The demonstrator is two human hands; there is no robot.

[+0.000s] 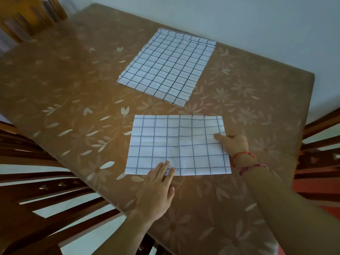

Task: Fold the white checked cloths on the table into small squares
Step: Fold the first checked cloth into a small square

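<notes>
One near cloth (176,144), one far cloth (166,67) occupy table (64,80).

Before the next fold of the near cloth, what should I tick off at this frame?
1. Near cloth lies flat on the table: ok.
2. Left hand presses flat on its near edge, by the middle crease: ok.
3. Right hand is at its right edge: ok.
4. Right hand actually pinches that edge: cannot tell.
5. Left half of the cloth is uncovered: ok.
6. Far cloths lie apart from it: ok.
</notes>
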